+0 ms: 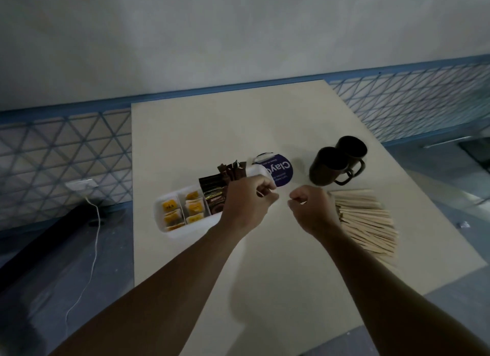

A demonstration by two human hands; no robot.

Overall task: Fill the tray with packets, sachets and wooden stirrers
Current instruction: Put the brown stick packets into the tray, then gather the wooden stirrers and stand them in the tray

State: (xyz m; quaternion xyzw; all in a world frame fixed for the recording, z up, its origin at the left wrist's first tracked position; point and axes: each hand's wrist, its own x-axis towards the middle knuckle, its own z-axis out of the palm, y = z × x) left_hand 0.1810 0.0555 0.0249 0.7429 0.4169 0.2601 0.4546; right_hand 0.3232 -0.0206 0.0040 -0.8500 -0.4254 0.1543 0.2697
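Over the tray's (185, 231) three-o'clock end the left hand (246, 199) curls — the right hand (313, 210) too, beside the wooden stirrers (368, 218) (whether either holds anything, I cannot tell) — probably the stirrer step; next, pinch a bundle.

I am looking down over a pale cream table (265, 289) whose far edge is meeting a blue rail (66, 111) at the foot of a plain grey-white wall (238, 32). Blue wire mesh (53, 157) in triangles is filling the frame on both sides of the table. On the left, a white cable (93, 249) is trailing from a white plug (81, 184) down across the grey floor (53, 302), beside a dark beam (39, 247). I am working in dim, flat light.
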